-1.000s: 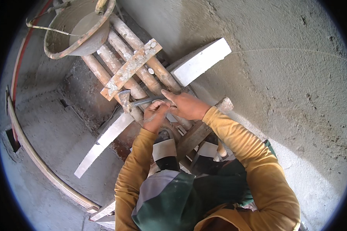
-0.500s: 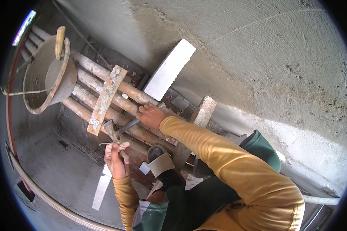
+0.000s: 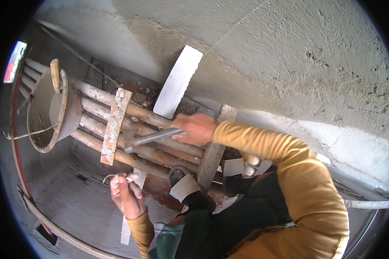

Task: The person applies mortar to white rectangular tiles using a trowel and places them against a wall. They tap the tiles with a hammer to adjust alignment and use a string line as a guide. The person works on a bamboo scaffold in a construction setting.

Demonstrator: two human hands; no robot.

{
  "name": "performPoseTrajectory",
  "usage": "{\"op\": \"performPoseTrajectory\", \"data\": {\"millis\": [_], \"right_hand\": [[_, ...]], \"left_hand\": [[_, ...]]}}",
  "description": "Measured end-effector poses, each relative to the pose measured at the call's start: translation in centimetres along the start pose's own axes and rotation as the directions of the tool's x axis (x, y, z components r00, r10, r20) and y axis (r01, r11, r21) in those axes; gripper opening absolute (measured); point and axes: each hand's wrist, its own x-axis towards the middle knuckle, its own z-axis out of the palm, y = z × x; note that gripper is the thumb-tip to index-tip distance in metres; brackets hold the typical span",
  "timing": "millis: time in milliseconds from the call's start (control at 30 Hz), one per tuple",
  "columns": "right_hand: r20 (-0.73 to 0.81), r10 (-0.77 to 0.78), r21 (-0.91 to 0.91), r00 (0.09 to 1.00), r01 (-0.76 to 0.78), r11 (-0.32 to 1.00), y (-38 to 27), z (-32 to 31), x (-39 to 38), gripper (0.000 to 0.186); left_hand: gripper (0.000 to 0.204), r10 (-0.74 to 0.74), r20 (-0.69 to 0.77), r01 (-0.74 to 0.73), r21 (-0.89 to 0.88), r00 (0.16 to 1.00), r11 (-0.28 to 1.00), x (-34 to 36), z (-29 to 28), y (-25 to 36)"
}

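Observation:
My right hand (image 3: 198, 128) is wrapped round the metal handle of a hammer (image 3: 153, 137), held over the round poles. The hammer's head, slightly blurred, points left toward the plank. Lower and to the left, my left hand (image 3: 129, 194) is raised with its fingers pinched together. A thin pale cord (image 3: 108, 177) curls out of the pinch; whatever else lies between the fingertips is too small to make out. Beyond the poles, a white block (image 3: 178, 82) with a jagged edge leans at the wall, and a taut thin line (image 3: 242, 20) runs from its top along the plaster.
Several mortar-stained poles (image 3: 145, 153) form a platform under my sandalled feet (image 3: 184, 182). A splattered plank (image 3: 116, 125) and a wooden beam (image 3: 212, 157) cross them. At the left stands a bucket (image 3: 76, 108) with a wooden tool handle (image 3: 55, 75) at its rim. The rough plastered wall (image 3: 289, 64) rises ahead.
My right hand has lifted the hammer and drawn it back to the right, away from my left hand. The left hand has lowered slightly, still pinching the cord. My view has shifted.

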Motion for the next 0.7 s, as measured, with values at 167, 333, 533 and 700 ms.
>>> {"op": "performPoseTrajectory", "data": {"millis": [167, 333, 533, 700], "right_hand": [[-0.262, -0.071, -0.091, 0.962, 0.049, 0.995, 4.7, -5.9, -7.2, 0.030], [-0.536, -0.009, 0.008, 0.844, 0.016, 1.000, 7.0, -5.6, -16.2, 0.032], [-0.694, 0.280, 0.334, 0.664, -0.048, 0.941, 7.3, 0.3, -19.5, 0.028], [-0.529, 0.571, 0.660, 0.628, -0.118, 0.741, 6.8, 2.0, -18.5, 0.022]], "left_hand": [[0.017, -0.124, 0.127, 0.098, 0.198, 0.984, 0.975, 4.0, 2.2, -1.0], [0.027, -0.254, 0.298, 0.039, 0.577, 0.920, 0.816, 9.3, 6.7, -0.3], [0.033, -0.410, 0.511, -0.169, 0.756, 0.755, 0.632, 15.3, 15.4, 0.6], [0.027, -0.274, 0.722, -0.435, 0.628, 0.635, 0.645, 13.5, 22.3, -6.0]]}}
